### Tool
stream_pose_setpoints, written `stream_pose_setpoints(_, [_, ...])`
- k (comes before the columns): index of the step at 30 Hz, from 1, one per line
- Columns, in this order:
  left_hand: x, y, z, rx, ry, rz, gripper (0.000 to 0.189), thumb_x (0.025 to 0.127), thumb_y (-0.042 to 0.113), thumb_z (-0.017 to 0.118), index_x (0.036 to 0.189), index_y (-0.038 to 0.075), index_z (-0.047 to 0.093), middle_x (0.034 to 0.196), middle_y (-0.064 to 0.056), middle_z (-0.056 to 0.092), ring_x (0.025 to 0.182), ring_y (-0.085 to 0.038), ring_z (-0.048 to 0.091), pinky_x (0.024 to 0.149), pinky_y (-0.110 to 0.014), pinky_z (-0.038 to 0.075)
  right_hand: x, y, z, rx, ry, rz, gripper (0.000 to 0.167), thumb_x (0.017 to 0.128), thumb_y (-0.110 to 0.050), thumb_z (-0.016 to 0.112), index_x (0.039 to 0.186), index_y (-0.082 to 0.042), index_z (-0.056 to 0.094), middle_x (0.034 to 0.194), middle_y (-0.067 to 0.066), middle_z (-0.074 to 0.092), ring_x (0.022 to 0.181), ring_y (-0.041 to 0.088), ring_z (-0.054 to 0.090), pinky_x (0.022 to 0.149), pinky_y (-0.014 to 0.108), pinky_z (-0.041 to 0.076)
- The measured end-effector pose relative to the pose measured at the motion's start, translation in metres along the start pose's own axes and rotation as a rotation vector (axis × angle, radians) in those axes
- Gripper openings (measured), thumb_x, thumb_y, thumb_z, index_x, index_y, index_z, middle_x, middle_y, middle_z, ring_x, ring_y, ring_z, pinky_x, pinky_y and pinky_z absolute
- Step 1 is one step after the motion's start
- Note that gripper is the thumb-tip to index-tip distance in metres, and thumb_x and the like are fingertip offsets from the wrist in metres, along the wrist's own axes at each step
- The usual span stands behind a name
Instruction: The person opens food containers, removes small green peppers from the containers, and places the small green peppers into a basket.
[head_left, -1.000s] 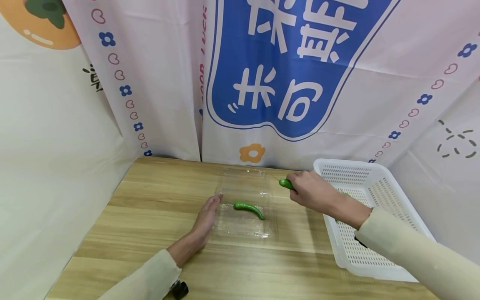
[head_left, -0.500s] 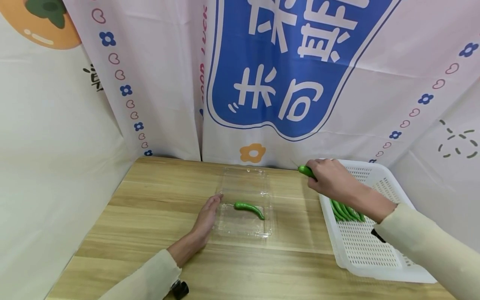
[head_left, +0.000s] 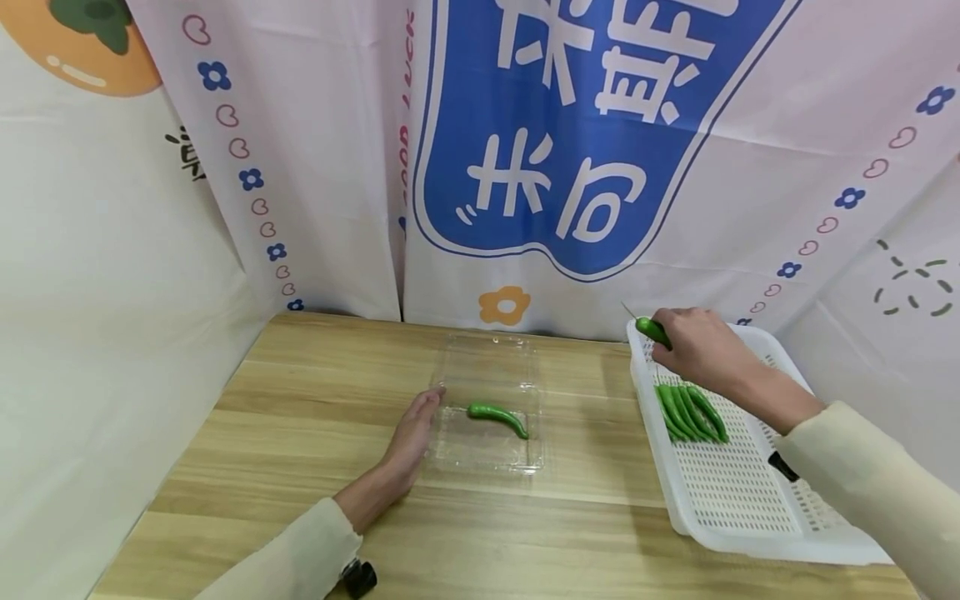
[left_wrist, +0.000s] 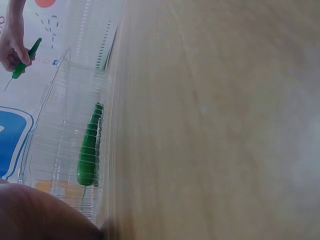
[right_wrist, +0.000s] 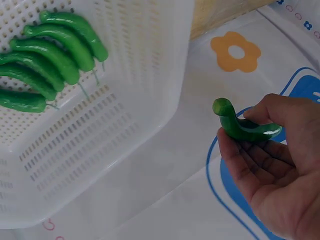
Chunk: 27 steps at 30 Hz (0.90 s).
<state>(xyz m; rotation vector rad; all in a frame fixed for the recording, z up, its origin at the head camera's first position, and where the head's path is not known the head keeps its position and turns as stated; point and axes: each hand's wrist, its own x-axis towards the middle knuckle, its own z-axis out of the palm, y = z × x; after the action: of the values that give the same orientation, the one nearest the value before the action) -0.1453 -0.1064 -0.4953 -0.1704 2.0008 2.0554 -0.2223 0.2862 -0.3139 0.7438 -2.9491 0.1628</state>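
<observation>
My right hand pinches a green chili pepper between thumb and fingers, above the far left corner of a white perforated basket. In the right wrist view this curved pepper is held clear of the basket. Several more green chili peppers lie side by side in the basket. At mid-table stands an open clear plastic box, its lid folded back. One chili pepper lies in it, also visible through the wall in the left wrist view. My left hand, fingers extended, rests against the box's left side.
The wooden table ends at the back against a printed curtain. The basket stands at the table's right, under my right forearm. A strip of wood lies between box and basket.
My right hand has moved right and away from beside the box to over the basket's corner, still holding the chili pepper, uncovering the peppers in the basket. The left hand stays put.
</observation>
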Motion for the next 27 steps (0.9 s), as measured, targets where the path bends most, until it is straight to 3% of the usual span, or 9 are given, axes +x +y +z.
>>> stream_pose_setpoints(5, [-0.001,0.002,0.001,0.006,0.010,-0.004,0.055,0.117,0.038,0.027,0.164,0.011,0.033,0.175,-0.017,0.020,0.160,-0.044,0.014,0.128,-0.067,0.011,-0.003,0.019,0.003,0.001,-0.011,0.046,0.007,0.089,-0.002,0.067,0.090,-0.001,0.061,0.067,0.002,0.049,0.055,0.017,0.045,0.051,0.030,0.036])
stream_pose_setpoints(12, [-0.001,0.002,0.002,0.009,0.009,-0.003,0.054,0.117,0.037,0.026,0.164,0.011,0.033,0.175,-0.017,0.020,0.161,-0.043,0.013,0.129,-0.066,0.010,-0.007,0.043,0.005,0.018,-0.086,0.122,0.007,0.090,-0.004,0.069,0.091,0.001,0.063,0.068,0.004,0.055,0.056,0.017,0.052,0.053,0.033,0.042])
stream_pose_setpoints(21, [0.000,0.002,0.001,0.006,0.008,0.006,0.055,0.117,0.037,0.027,0.164,0.010,0.032,0.175,-0.017,0.020,0.162,-0.042,0.011,0.129,-0.066,0.009,-0.012,0.068,0.012,0.011,-0.161,0.139,0.009,0.088,-0.005,0.072,0.084,-0.001,0.065,0.071,0.004,0.061,0.060,0.017,0.053,0.055,0.034,0.045])
stream_pose_setpoints(27, [-0.001,0.001,0.001,0.003,0.005,0.002,0.055,0.117,0.038,0.027,0.165,0.011,0.032,0.175,-0.017,0.019,0.161,-0.043,0.011,0.128,-0.068,0.009,-0.017,0.083,0.019,-0.014,-0.206,0.142,0.012,0.088,-0.008,0.076,0.085,0.000,0.068,0.072,0.003,0.060,0.061,0.018,0.051,0.056,0.033,0.041])
